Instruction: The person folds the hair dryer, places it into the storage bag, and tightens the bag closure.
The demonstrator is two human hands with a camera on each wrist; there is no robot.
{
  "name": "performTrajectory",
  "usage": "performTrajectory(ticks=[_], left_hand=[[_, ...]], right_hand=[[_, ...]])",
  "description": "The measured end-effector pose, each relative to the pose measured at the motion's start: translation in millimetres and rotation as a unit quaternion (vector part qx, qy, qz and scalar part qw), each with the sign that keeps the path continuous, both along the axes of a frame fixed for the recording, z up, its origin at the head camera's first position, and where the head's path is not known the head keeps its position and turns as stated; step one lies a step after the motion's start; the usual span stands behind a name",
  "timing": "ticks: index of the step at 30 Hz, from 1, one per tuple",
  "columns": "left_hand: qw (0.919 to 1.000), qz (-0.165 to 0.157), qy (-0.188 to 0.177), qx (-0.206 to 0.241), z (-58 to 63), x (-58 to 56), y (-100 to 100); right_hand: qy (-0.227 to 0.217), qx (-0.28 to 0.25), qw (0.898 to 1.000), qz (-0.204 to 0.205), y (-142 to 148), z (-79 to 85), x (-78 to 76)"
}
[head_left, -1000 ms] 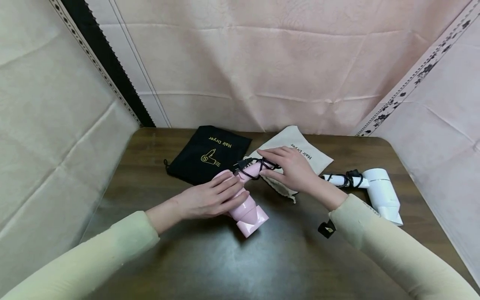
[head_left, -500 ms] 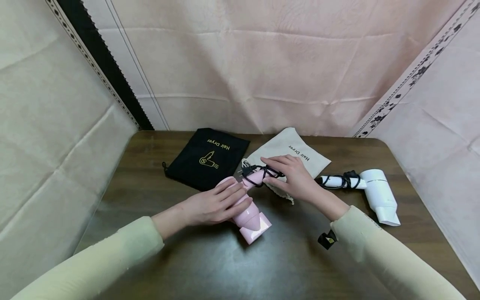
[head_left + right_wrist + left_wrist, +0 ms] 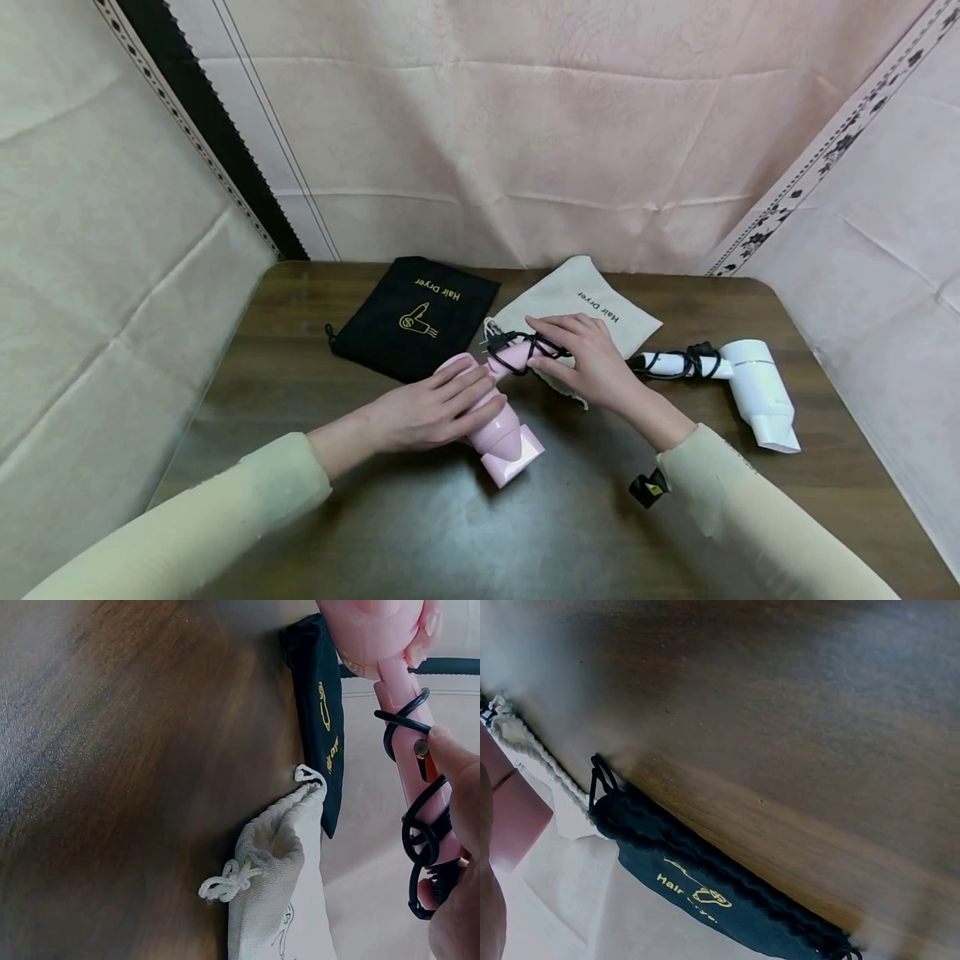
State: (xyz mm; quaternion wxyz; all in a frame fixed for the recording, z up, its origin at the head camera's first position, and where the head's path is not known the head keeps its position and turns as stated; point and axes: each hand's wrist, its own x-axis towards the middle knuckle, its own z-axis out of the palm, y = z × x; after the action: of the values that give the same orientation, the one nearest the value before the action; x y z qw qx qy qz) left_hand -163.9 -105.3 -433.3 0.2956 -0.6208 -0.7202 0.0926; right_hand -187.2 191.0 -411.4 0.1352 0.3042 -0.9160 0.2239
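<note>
A pink hair dryer (image 3: 498, 435) is held in both hands over the middle of the table, its flat nozzle pointing toward the person. My left hand (image 3: 441, 410) grips the barrel from the left, fingers over the top. The folded handle (image 3: 409, 765) is wrapped in a black cord (image 3: 401, 718), and my right hand (image 3: 588, 357) grips it, thumb along the side. A two-pin plug (image 3: 498, 340) sticks out beside the handle. Behind lie a black drawstring pouch (image 3: 420, 321) and a white drawstring pouch (image 3: 592, 292), both printed "Hair Dryer"; the handle and right hand partly cover the white one.
On the right of the wooden table (image 3: 375, 533) lies a white hair dryer (image 3: 761, 392), its handle wound with black cord. Pale cloth (image 3: 480, 150) hangs behind the table and along both sides. A black wrist device (image 3: 648, 487) sits at the right sleeve.
Both hands have shifted slightly toward the person with the pink hair dryer, whose nozzle has turned a little. Little differs over the last half second. Pouches and white dryer stay in place.
</note>
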Motion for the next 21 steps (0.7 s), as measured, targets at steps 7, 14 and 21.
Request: performTrajectory(ticks=[7,14,21], left_hand=[[0.9998,-0.008,0.014,-0.014,5.7,-1.1,-4.8],[0.9980,-0.033,0.023,-0.049,17.1,-2.4,-15.9],[0.9965,-0.063,0.030,-0.047,20.8,0.4,-18.6]], right_hand=[[-0.008,0.039,0.999,0.007,2.7,6.9,2.5],[-0.021,0.109,0.988,0.106,12.3,33.2,1.4],[-0.025,0.138,0.969,0.202,7.6,44.2,-5.6]])
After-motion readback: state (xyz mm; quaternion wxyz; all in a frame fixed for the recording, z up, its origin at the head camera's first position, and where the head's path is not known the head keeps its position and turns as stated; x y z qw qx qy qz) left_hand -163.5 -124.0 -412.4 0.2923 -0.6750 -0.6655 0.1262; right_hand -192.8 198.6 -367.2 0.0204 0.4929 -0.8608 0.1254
